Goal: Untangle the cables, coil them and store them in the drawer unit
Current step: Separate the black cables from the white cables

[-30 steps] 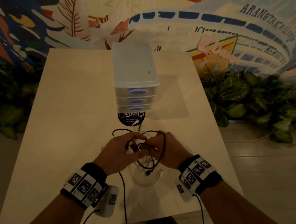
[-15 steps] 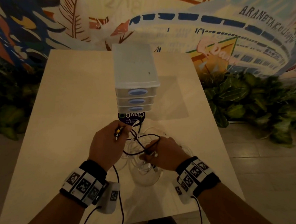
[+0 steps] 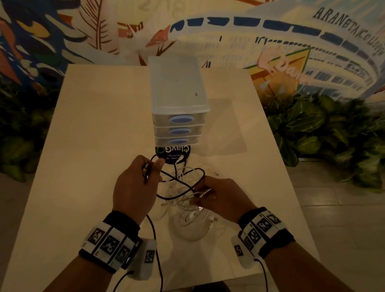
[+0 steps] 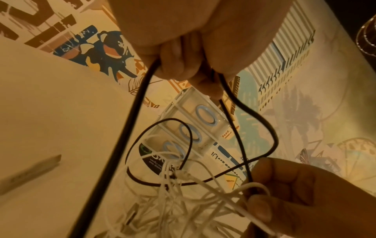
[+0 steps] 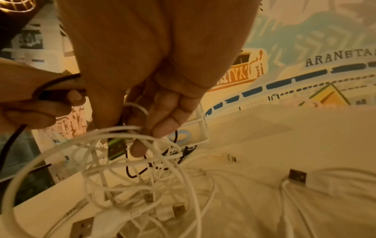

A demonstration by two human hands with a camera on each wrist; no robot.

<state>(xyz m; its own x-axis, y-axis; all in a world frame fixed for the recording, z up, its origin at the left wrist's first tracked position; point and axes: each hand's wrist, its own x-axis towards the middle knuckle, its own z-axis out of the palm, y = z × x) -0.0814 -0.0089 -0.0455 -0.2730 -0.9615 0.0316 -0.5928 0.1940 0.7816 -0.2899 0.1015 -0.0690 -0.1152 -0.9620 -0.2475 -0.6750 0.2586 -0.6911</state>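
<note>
Head view, with both wrist views. On a pale table (image 3: 92, 139), the left hand (image 3: 137, 187) is clenched round one end of a thin black cable (image 3: 180, 181), a small yellow-marked plug showing between the curled fingers (image 4: 175, 64). The right hand (image 3: 222, 199) pinches the same black cable lower down, together with a strand of white cable (image 5: 122, 133). Between the hands the black cable hangs in loose, crossing loops. Below them, the white cables (image 3: 189, 215) lie in a tangled heap on the table, near its front edge.

Just beyond the heap stands the drawer unit (image 3: 178, 104), its drawers closed, with a round dark sticker (image 3: 172, 154) at its foot.

Handling, as a judgement: the cables look light, limp and smooth, so they will slide through a loose grip and hold no shape of their own. A pull on a mid-length strand is likely to tighten knots. The better hold is at a plug end, which is stiffer and can be fed back through the loops.

Count: one black cable; three drawers, each with one blue oval handle; two hands, both occupied. The white cables number several; at least four flat metal plugs (image 5: 298, 176) show in the right wrist view, but the exact number of cables cannot be told from the heap.
</note>
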